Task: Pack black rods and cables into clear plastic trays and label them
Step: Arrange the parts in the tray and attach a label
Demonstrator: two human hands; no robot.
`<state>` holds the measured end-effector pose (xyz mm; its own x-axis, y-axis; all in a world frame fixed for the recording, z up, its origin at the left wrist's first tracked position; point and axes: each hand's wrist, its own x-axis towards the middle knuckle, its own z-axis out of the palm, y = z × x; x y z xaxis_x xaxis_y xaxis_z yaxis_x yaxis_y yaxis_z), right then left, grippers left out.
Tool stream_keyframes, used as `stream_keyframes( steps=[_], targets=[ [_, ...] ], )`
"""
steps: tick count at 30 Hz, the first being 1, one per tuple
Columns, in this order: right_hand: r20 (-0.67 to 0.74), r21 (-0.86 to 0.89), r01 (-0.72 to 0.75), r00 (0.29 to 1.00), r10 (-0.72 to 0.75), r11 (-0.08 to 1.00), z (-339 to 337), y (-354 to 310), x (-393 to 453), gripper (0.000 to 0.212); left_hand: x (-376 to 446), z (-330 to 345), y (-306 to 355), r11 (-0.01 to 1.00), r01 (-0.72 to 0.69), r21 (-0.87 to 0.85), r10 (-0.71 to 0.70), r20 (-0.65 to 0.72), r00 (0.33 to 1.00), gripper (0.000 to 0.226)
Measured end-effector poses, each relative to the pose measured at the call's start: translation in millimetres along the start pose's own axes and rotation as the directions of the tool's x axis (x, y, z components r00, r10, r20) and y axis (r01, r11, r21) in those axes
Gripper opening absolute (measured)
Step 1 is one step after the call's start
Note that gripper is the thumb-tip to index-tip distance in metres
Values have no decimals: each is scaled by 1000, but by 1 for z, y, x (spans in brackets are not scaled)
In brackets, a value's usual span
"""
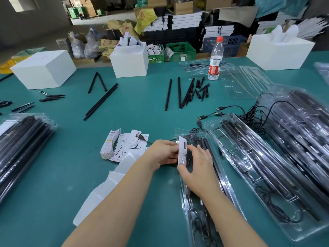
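The clear tray (199,207) lies on the teal surface (62,175), its long axis running from the person's body away. The label (182,150) stands upright on the tray's far part. The right hand (197,168) rests over the tray, pinching the label's near edge; the left hand (163,152), just left of the tray, pinches its far edge. Loose black rods (179,93) lie well beyond the tray.

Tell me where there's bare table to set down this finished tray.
Bare table shows between the long rods and the rod cluster, and near-left between the left stack and the label sheets. The right is crowded: open tray, cables, tray pile. Both hands, left and right, hold the label.
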<state>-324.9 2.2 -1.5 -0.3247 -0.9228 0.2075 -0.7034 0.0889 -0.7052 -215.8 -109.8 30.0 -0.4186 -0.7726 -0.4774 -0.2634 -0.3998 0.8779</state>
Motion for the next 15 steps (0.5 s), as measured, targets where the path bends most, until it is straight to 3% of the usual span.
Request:
stream_keyframes(
  steps=[8, 15],
  targets=[
    [-4, -19, 7, 1000, -7, 1000, -1, -2, 0, 58, -6, -10, -3, 998, -54, -18, 56, 165, 985, 21],
    [-23, 6, 13, 1000, -12, 1000, -3, -4, -1, 54, -8, -8, -2, 995, -98, 19, 91, 213, 973, 24]
  ],
)
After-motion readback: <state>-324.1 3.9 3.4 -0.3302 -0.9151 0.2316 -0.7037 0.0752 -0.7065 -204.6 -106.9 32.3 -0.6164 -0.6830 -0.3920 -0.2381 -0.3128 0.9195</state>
